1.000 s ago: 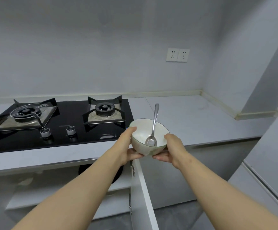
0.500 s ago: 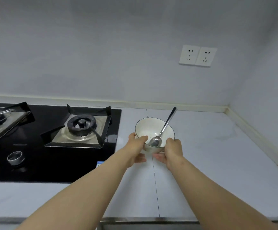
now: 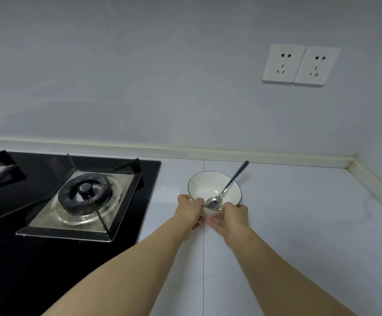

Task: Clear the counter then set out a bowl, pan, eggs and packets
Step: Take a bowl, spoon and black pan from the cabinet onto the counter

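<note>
A white bowl (image 3: pixel 208 185) with a thin dark rim is low over or on the pale counter (image 3: pixel 288 224), just right of the hob; I cannot tell if it touches. A metal spoon (image 3: pixel 227 185) lies in it, handle leaning over the far right rim. My left hand (image 3: pixel 191 212) grips the bowl's near left side and my right hand (image 3: pixel 233 216) grips its near right side, fingers curled under it. No pan, eggs or packets are in view.
A black glass gas hob (image 3: pixel 37 247) fills the left, with a burner (image 3: pixel 85 193) close to the bowl. The wall carries two white sockets (image 3: pixel 299 65). A raised cream edge strip (image 3: pixel 276 157) runs along the counter's back and right side.
Both hands carried the bowl with the spoon from in front of the open cupboard up over the counter and further back beside the hob. My view moved closer.
</note>
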Demonstrator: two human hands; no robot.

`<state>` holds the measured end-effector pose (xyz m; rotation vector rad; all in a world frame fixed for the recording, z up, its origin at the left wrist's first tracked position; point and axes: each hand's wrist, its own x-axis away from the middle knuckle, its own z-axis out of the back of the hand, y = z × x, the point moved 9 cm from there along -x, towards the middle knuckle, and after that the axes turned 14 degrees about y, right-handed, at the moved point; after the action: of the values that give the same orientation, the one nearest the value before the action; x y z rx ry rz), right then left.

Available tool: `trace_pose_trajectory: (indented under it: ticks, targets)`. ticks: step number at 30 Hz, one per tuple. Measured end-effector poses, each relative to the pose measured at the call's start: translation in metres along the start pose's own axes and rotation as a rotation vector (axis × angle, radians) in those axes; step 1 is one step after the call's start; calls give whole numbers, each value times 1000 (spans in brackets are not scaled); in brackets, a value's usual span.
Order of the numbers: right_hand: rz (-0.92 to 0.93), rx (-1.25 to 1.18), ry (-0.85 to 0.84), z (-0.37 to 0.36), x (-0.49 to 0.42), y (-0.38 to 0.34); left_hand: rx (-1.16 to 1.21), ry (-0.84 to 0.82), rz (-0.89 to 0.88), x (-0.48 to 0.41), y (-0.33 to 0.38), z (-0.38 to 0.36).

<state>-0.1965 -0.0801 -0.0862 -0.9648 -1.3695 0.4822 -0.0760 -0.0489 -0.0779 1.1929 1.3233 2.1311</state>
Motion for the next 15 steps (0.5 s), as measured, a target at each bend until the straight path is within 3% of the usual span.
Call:
trace_pose_trajectory:
  ticks: [6,12,15]
  targets:
    - [15,-13,-17,-16,-32,-20,-1,-7,3,-36,13,-24]
    - [-15,-41,-21,-27,-46,-29,56,86,-45,-59,29,-26]
    - [20,-12,0,-31,-51,-31,75,45,-42,-62,27,-30]
